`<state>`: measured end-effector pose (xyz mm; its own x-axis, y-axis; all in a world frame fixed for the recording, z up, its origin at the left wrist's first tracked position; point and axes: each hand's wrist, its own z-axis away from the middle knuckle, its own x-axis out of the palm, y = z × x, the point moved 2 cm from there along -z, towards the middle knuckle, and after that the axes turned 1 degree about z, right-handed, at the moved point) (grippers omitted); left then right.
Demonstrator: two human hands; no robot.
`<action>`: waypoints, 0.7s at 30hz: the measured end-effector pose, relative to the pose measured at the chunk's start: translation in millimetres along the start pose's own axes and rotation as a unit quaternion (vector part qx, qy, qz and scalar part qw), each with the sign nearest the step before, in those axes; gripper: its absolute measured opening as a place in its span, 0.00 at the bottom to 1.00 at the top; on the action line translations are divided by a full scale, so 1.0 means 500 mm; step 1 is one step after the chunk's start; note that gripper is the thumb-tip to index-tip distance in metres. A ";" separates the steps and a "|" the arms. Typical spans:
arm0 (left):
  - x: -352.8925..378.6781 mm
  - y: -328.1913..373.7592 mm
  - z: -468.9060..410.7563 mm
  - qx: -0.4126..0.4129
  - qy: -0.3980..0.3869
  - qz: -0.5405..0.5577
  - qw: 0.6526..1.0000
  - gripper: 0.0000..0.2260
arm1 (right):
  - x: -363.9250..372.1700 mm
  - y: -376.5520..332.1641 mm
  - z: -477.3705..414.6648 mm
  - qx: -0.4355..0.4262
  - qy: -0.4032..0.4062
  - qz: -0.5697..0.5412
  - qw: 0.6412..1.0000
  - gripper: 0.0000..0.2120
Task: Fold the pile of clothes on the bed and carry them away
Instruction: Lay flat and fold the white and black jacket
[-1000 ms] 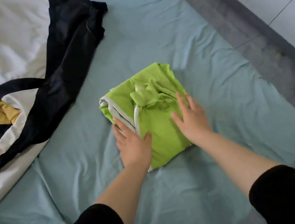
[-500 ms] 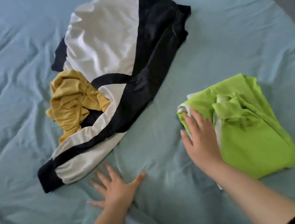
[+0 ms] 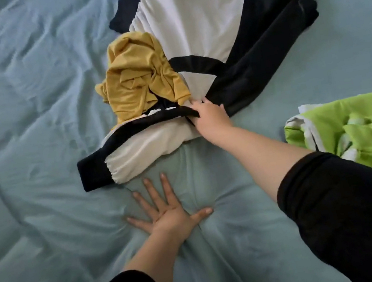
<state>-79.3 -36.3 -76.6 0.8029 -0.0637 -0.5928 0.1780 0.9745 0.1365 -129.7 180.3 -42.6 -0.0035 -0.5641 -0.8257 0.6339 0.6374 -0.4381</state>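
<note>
A black and white garment (image 3: 204,25) lies spread across the middle of the bed, with a crumpled mustard-yellow garment (image 3: 137,80) on its left part. My right hand (image 3: 210,116) grips a black band of the black and white garment near its lower sleeve. My left hand (image 3: 167,211) presses flat on the blue sheet just below that sleeve, fingers spread, holding nothing. A folded lime-green garment (image 3: 362,132) with white trim sits at the right edge, partly behind my right sleeve.
The bed (image 3: 27,119) is covered in a wrinkled pale blue sheet that fills the whole view. Bare sheet extends to the left and below the clothes.
My right hand left the green garment and reached left to take hold of the black and white garment. My left hand moved to the sheet and stays flat there. The view shifted left.
</note>
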 end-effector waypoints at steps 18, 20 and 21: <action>-0.218 0.000 0.247 0.161 0.197 0.230 0.939 0.27 | 0.043 -0.127 0.561 0.031 -0.095 -0.293 0.951 0.18; -0.207 0.002 0.238 0.104 0.031 0.264 0.958 0.41 | 0.036 -0.148 0.617 0.026 -0.096 -0.316 0.944 0.19; -0.195 -0.002 0.241 0.095 -0.029 0.300 0.949 0.42 | 0.031 -0.155 0.636 0.028 -0.101 -0.332 0.937 0.20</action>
<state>-89.4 -56.9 76.8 0.8214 0.4729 -0.3188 -0.2260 0.7831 0.5794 67.2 -44.8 91.8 -0.2678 -0.9186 -0.2907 0.5833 0.0856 -0.8078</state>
